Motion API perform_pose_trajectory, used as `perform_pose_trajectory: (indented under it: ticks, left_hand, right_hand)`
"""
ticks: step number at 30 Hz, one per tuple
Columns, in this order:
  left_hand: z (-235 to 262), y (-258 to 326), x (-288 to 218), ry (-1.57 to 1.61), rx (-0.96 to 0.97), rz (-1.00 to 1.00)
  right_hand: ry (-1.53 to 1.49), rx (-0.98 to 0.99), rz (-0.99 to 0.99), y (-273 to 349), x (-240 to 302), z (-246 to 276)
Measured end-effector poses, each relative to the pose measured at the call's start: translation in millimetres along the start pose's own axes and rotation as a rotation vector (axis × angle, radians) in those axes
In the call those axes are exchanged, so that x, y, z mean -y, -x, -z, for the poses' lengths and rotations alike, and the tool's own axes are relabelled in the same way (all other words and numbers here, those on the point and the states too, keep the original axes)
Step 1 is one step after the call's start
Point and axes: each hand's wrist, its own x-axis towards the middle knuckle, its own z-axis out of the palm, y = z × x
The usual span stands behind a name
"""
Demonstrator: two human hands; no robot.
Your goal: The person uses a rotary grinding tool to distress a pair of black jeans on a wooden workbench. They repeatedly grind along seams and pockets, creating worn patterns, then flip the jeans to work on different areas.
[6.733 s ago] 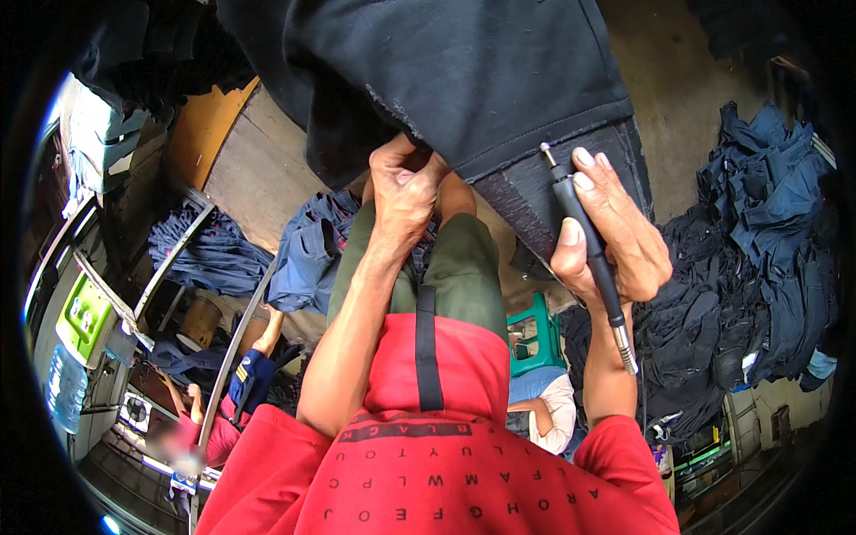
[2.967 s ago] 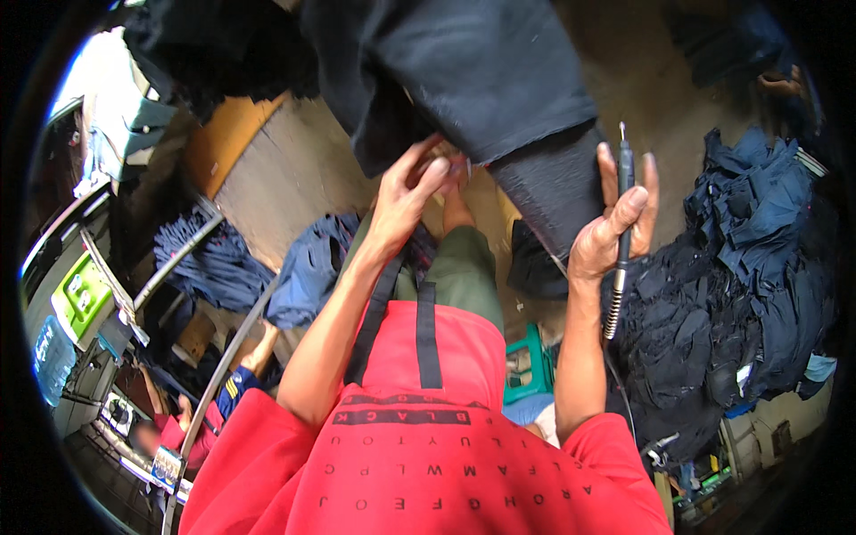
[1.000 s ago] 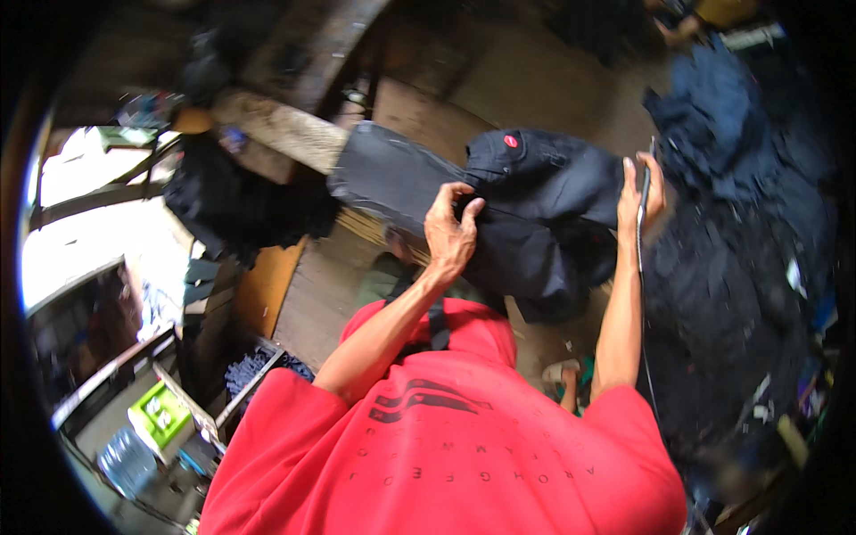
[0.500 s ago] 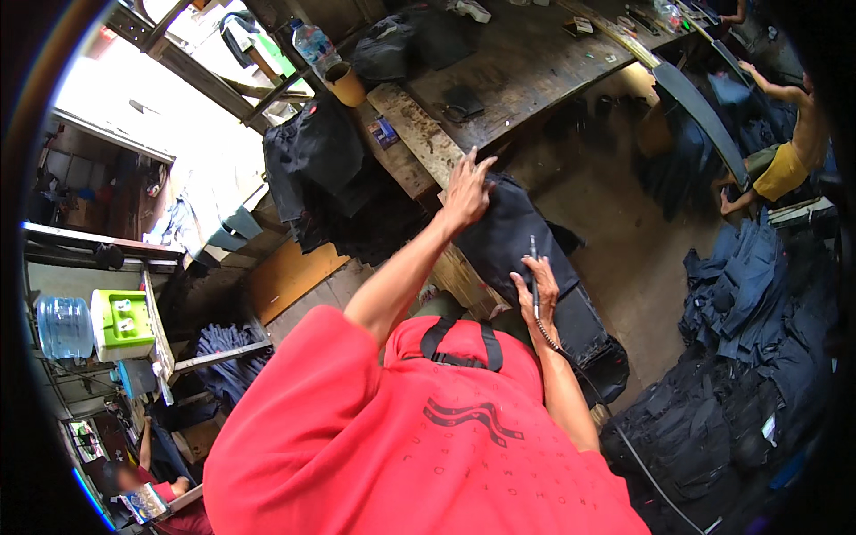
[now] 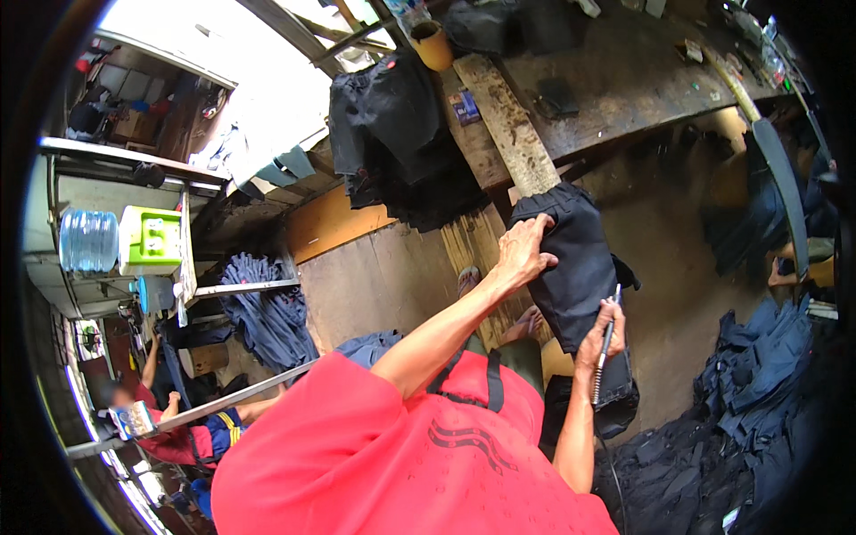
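the black shorts [image 5: 571,267] are lying over a padded board [image 5: 615,379] at 3 o'clock in the view; they are no longer bunching toward its near end as they were a second ago, and their waistband is now meeting the plank [image 5: 508,125] at their 11 o'clock, so cloth is covering the far part and the near end is showing bare at their 5 o'clock; the left hand [image 5: 526,251] is resting by the waistband, thumb and forefinger standing apart, though whether any finger is pinching cloth i cannot tell; the right hand [image 5: 602,334] is wrapping its fingers around a pen-like tool [image 5: 609,337], tip pointing toward 12 o'clock; a clothes heap [image 5: 749,374] is lying well apart, at 4 o'clock.
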Motion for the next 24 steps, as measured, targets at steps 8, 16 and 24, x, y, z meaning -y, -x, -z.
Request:
perform_pose_trajectory:
  ticks: [8,16,24]
  left_hand:
    - [15,-9,26,0.386,0.031,-0.135]
    - [17,-15,34,0.441,0.015,-0.162]
    - [25,-27,44,0.497,0.116,-0.175]
  right_hand:
    - [-0.151,0.324,0.204,-48,50,-31]
    - [-0.217,0.387,0.482,-61,28,-105]
    - [-0.167,0.510,0.551,-59,19,-104]
